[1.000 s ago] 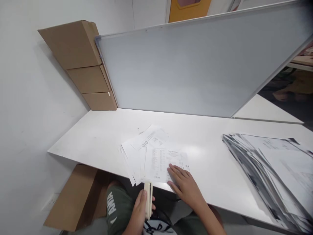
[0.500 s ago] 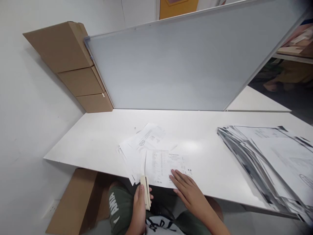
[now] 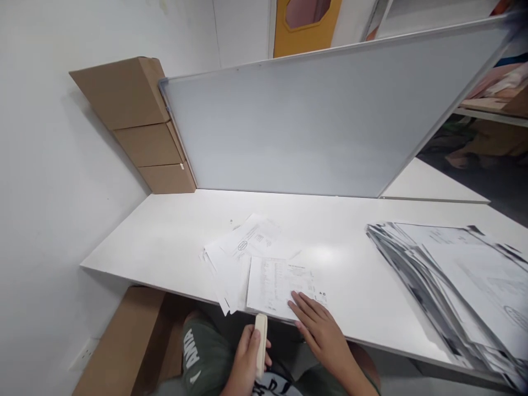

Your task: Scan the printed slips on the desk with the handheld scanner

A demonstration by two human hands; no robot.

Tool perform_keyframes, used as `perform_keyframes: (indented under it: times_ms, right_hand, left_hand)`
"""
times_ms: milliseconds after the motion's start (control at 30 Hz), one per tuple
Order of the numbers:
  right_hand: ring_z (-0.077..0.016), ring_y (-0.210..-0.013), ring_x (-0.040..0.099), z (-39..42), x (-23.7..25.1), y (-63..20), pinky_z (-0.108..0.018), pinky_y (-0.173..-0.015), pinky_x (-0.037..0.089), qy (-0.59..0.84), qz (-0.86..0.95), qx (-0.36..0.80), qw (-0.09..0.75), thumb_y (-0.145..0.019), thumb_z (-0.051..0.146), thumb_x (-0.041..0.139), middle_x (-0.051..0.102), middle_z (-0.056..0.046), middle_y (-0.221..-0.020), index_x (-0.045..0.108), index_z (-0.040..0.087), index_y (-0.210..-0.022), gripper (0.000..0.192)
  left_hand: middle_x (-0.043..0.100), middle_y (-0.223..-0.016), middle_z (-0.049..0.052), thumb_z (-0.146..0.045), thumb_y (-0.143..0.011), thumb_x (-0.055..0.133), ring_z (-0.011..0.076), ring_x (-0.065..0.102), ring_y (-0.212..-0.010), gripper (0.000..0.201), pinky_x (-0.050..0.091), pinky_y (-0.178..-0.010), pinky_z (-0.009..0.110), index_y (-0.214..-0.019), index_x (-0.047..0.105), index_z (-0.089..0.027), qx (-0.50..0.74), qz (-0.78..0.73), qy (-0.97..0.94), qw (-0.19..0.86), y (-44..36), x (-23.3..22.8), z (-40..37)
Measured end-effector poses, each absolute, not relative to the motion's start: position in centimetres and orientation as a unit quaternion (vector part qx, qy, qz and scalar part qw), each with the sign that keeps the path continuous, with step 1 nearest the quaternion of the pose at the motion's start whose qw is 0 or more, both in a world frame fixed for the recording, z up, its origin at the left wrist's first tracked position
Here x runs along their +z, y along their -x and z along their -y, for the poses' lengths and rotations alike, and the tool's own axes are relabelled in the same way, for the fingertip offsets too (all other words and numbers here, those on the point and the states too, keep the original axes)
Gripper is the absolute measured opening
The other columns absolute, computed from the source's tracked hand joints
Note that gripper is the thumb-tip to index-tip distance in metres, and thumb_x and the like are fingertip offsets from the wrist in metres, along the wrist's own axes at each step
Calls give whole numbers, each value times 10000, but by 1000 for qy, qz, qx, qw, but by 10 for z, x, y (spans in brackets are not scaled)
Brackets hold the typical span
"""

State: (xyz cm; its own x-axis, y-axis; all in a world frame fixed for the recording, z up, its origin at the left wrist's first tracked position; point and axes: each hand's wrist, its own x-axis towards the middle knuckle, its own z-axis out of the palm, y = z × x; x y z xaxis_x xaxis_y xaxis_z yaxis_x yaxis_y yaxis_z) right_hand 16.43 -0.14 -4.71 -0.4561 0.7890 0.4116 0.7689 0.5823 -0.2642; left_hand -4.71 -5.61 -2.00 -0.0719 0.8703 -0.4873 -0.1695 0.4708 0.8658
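My left hand point(image 3: 246, 355) is wrapped round a cream stapler point(image 3: 260, 344), held below the table's front edge. The stapler's upper end is just under the near edge of a printed sheet point(image 3: 268, 280). On that sheet's lower right part my right hand point(image 3: 315, 324) lies flat with its fingers stretched out. Left of the sheet and partly behind it is a loose spread of papers point(image 3: 225, 264), some with printing and an oval stamp.
A large untidy stack of papers point(image 3: 466, 264) lies on the right of the white table point(image 3: 140, 236). A whiteboard panel point(image 3: 280, 126) stands along the back. Cardboard boxes point(image 3: 144, 143) are stacked at the back left; an open carton point(image 3: 119, 335) is below the table.
My left hand has drawn the stapler down and right, off the sheet's left edge. My right hand stays on the sheet. The view has tilted up slightly.
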Motion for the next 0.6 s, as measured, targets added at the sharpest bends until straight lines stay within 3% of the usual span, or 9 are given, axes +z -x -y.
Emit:
perform_keyframes:
  times_ms: [100,267,400,600]
  right_hand:
    - [-260,-1334,408,2,-42,-165,-422,-996,447,443,863,17,242,-950,301,462,410,-29,-1469,407,275,-1423,477]
    - [-263,-1344,392,3,-35,-165,-445,-1008,439,439,867,24,235,-938,288,479,420,-43,-1463,378,260,-1439,511]
    - [-269,-1345,390,4,-36,-167,-465,-1010,435,428,872,29,238,-932,277,487,430,-46,-1457,375,255,-1439,520]
    - [-280,-1307,444,6,-34,-171,-486,-998,445,406,875,71,255,-910,286,521,493,-44,-1409,493,271,-1361,452]
  left_hand:
    - [539,-516,-29,-819,-652,516,87,487,-438,654,346,-437,191,-783,525,-178,413,-580,-308,631,41,-18,53]
    - [625,-706,15,-800,-579,614,127,590,-478,675,367,-351,201,-817,500,-178,466,-588,-244,614,31,-11,41]
    - [652,-691,35,-776,-584,640,154,628,-496,697,378,-326,193,-884,526,-157,482,-588,-207,616,27,-8,37]
    - [673,-675,64,-726,-570,698,144,620,-494,687,400,-336,190,-860,566,-118,499,-602,-183,596,27,-5,35]
